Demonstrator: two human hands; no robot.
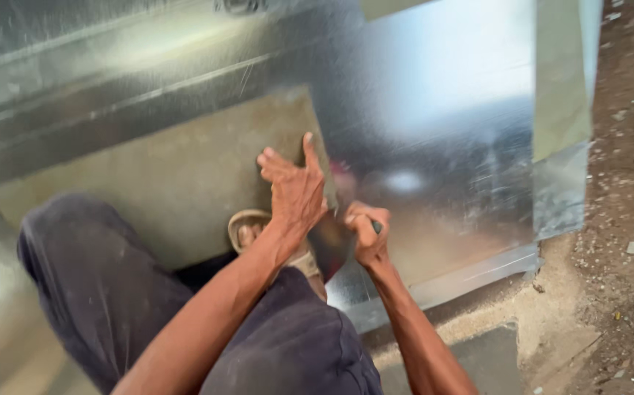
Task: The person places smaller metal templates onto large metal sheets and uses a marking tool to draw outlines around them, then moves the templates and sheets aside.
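1. The left hand lies flat on the edge of a shiny metal sheet, fingers spread and thumb raised, pressing the sheet down.
2. The right hand is closed in a fist around the handle of a tool, probably snips; their dark body sits between the two hands at the sheet's near edge. How the blades stand cannot be told.
3. The sheet rests on the concrete floor, stretching away to the right, with more sheet metal behind it.
4. The person squats, one sandalled foot just beside the left wrist.
5. The tool seems to be only a short way in from the near edge, so most of the sheet ahead looks uncut, though blur hides any cut line.
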